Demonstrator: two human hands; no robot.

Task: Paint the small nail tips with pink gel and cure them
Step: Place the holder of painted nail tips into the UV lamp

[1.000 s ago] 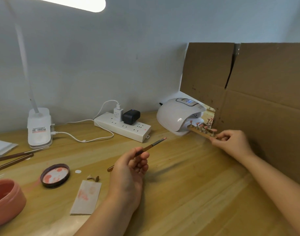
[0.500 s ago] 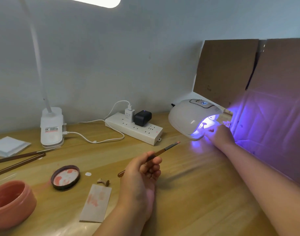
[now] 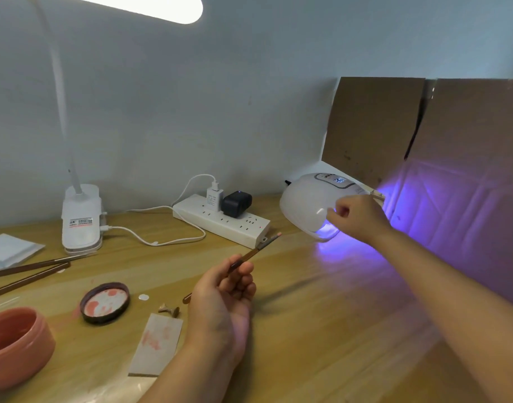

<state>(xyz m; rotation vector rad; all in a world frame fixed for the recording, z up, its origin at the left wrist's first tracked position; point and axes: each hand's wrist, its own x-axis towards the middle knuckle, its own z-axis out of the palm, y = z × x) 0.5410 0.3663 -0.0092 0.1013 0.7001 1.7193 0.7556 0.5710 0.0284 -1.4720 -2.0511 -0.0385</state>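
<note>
Right hand (image 3: 357, 218) now outside lamp (image 3: 310, 205)

I have only one view, the head cam, wide-angle, worn on the person's head. It looks forward and down over the wooden desk (image 3: 322, 330), towards the back wall (image 3: 220, 97). Near part: left hand (image 3: 220, 303) close at bottom centre. Far part: curing lamp (image 3: 310, 202) at right, desk lamp (image 3: 80, 219) at left. No 2nd view, so no shared area.
</note>
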